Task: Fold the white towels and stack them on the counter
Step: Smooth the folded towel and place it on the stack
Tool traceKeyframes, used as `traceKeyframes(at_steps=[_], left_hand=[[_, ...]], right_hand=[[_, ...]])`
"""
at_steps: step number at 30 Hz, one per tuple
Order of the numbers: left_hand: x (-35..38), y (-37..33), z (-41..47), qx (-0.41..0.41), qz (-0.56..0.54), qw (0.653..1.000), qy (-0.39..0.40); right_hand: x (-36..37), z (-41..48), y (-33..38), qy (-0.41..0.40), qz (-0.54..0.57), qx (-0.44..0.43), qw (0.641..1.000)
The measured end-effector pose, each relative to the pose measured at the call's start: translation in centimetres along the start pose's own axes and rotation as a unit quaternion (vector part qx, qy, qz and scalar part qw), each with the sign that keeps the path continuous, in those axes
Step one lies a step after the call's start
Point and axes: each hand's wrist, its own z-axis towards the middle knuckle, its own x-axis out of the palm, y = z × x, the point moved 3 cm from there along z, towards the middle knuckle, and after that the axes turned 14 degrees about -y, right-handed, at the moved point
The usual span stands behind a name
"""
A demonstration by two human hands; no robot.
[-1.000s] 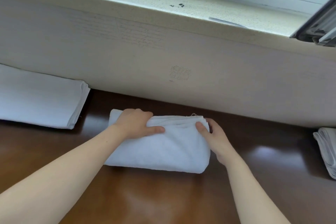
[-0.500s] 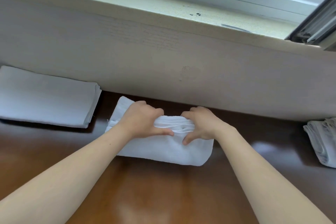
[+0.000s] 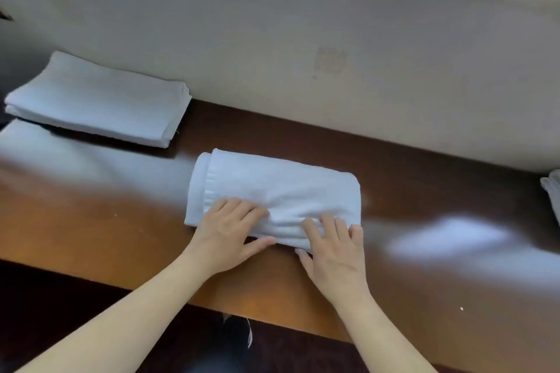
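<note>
A folded white towel (image 3: pixel 278 188) lies across the middle of the brown wooden counter (image 3: pixel 91 221). My left hand (image 3: pixel 227 233) rests flat on its near left part, fingers straight, thumb on the counter below the towel's edge. My right hand (image 3: pixel 333 248) presses flat on the near right edge, fingers spread over the fold. A stack of folded white towels (image 3: pixel 97 100) sits at the back left against the wall.
A pale wall (image 3: pixel 303 39) rises right behind the counter. More white cloth (image 3: pixel 553 191) shows at the far right edge. The counter's front edge runs just below my wrists, with dark floor beneath.
The far edge that both hands gripped has been folded over toward me. Both hands now lie flat on the towel's near edge. The camera has tilted down.
</note>
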Motion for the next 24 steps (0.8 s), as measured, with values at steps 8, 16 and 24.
traceKeyframes(at_steps=[8, 16, 24], left_hand=[[-0.4, 0.0, 5.3, -0.16, -0.016, 0.986, -0.035], [3.4, 4.1, 8.5, -0.178, 0.044, 0.975, 0.125], [4.6, 6.5, 8.0, -0.13, 0.013, 0.987, 0.088]], right_hand=[[-2.1, 6.0, -1.0, -0.081, 0.051, 0.113, 0.989], [2.9, 11.0, -2.2, 0.087, 0.037, 0.159, 0.983], [4.5, 7.5, -1.5, -0.051, 0.027, 0.168, 0.984]])
